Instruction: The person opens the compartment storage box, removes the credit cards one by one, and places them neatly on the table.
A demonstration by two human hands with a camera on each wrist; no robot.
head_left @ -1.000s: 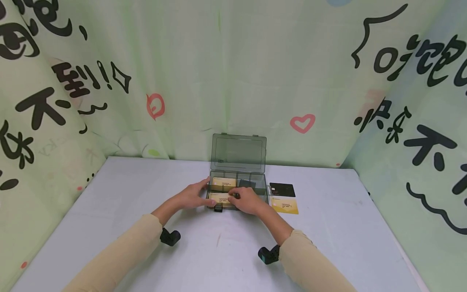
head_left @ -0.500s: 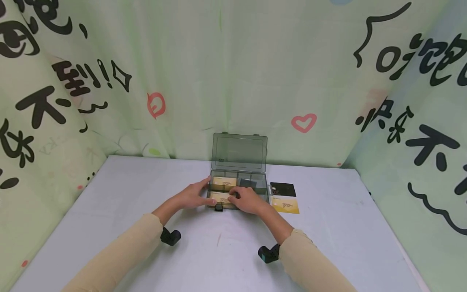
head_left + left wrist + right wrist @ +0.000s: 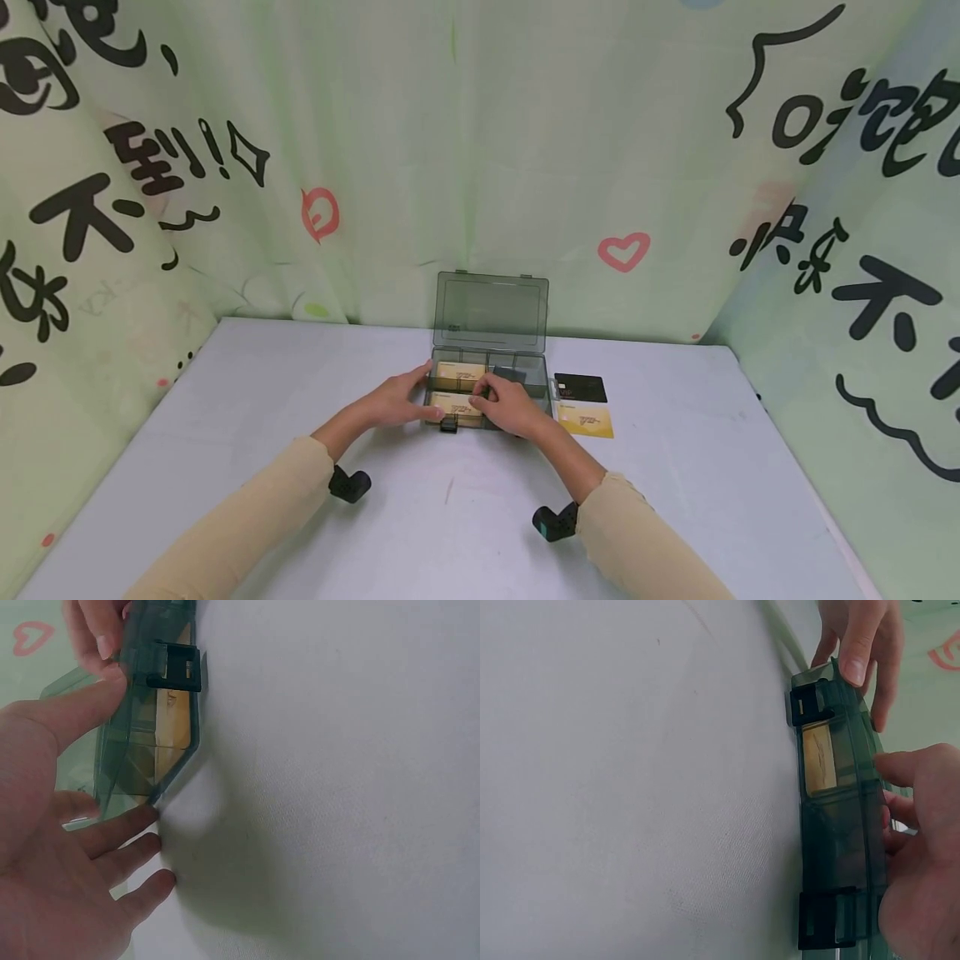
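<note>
A smoky transparent compartment box (image 3: 536,365) lies with its lid (image 3: 491,312) raised on the white table. Yellow cards fill two of its left compartments: one stack (image 3: 461,372) at the back, another stack (image 3: 447,404) at the front. My left hand (image 3: 392,402) steadies the box's left front corner, its thumb on the front rim and the other fingers spread along the left side. Over the front stack's right end, my right hand (image 3: 510,406) bends its fingers inside the rim. In the right wrist view its fingertips are partly hidden behind the box wall; I cannot tell whether they pinch anything.
Right of the box lie a black card (image 3: 581,387) and a yellow card (image 3: 585,420). A dark item (image 3: 510,374) sits in a back compartment. A black latch (image 3: 448,425) juts from the front. Printed curtain (image 3: 525,167) hangs behind the table.
My right hand has shifted slightly back and to the right over the front card stack, uncovering more of it. The left hand stays at the box's corner.
</note>
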